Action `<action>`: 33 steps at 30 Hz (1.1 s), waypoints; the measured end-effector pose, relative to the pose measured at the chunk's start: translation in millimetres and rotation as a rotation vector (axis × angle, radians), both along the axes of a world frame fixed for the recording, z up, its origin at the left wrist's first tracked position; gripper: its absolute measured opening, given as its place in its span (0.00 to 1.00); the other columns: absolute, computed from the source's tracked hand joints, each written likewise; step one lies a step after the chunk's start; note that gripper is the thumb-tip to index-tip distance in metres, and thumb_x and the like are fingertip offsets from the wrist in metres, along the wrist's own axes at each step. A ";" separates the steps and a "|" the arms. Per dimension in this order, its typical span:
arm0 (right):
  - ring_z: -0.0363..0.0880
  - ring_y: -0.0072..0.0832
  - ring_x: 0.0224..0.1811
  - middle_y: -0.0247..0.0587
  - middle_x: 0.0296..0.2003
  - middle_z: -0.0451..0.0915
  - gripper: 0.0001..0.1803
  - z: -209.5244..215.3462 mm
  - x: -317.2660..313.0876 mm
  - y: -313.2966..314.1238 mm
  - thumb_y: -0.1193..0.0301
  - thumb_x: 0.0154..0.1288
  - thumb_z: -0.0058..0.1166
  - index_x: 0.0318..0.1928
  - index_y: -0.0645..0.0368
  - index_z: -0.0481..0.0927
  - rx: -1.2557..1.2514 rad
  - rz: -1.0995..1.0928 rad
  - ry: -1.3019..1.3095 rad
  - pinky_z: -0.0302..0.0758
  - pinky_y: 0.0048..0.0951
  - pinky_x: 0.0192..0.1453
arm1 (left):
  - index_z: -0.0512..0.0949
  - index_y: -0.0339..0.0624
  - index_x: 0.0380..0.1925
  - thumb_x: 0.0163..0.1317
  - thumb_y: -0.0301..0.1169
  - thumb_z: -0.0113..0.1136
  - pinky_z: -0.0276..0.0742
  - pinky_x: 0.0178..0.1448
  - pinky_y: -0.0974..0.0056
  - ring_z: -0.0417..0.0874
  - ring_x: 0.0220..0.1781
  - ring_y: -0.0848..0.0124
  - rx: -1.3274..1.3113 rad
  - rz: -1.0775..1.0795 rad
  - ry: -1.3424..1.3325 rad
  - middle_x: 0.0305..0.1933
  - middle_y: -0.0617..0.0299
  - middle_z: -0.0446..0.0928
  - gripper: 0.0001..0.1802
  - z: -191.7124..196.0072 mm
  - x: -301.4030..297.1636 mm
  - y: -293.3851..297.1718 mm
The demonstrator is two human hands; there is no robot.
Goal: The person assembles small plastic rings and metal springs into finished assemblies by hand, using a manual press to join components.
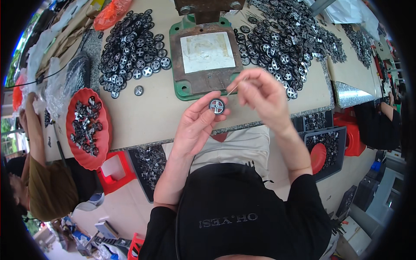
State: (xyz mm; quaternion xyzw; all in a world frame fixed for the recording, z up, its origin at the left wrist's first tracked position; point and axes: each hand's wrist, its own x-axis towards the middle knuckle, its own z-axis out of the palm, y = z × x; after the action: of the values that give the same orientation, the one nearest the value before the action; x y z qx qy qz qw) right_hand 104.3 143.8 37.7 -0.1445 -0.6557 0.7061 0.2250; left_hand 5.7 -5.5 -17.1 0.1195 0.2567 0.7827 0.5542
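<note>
On the left, a red dish (pixel 94 163) of small parts is sitting at the edge of the counter (pixel 143 123); farther off, a heap of wheels (pixel 128 56) is lying. My left grip (pixel 196 124) is closing thumb and fingers around a black-and-silver wheel (pixel 216 106), near of the green press base (pixel 175 65). Just right, my right grip (pixel 266 96) is pinching a thin pin (pixel 232 90) beside the wheel. Far right, more wheels (pixel 275 52) are lying piled.

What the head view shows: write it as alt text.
Someone's left hand holds a silver-crossed black wheel while the right hand pinches a thin rod close by. Beyond them, a green machine base stands between heaps of similar wheels on a table; a red tray of small parts sits at left.
</note>
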 end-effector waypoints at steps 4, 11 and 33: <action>0.70 0.12 0.26 0.35 0.32 0.78 0.06 -21.3 7.8 -20.5 0.77 0.64 0.46 0.41 0.63 0.71 -0.208 0.017 0.068 0.66 0.13 0.30 | 0.67 0.35 0.54 0.61 0.23 0.50 0.73 0.52 0.65 0.76 0.47 0.67 -0.034 0.019 0.014 0.50 0.53 0.72 0.20 0.4 7.7 2.2; 0.77 0.17 0.30 0.37 0.31 0.80 0.05 -34.6 9.5 -33.4 0.79 0.62 0.47 0.38 0.64 0.74 0.674 -0.176 0.138 0.73 0.17 0.30 | 0.67 0.35 0.54 0.60 0.25 0.52 0.73 0.53 0.65 0.77 0.46 0.69 -0.043 0.054 0.023 0.47 0.56 0.75 0.20 -5.9 13.6 -1.5; 0.70 0.37 0.42 0.42 0.37 0.70 0.15 -44.2 14.3 54.3 0.74 0.48 0.58 0.39 0.61 0.78 1.090 -0.188 -0.452 0.69 0.33 0.45 | 0.67 0.31 0.52 0.61 0.26 0.51 0.76 0.50 0.67 0.78 0.45 0.65 -0.126 0.032 0.086 0.48 0.49 0.73 0.19 -23.5 12.4 -2.8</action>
State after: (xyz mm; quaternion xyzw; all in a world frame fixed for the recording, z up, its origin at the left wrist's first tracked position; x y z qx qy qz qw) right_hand 118.6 198.1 -6.5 -0.2123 -0.9396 0.1965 0.1830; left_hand 18.1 -8.3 -40.6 0.1137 0.3308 0.7678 0.5367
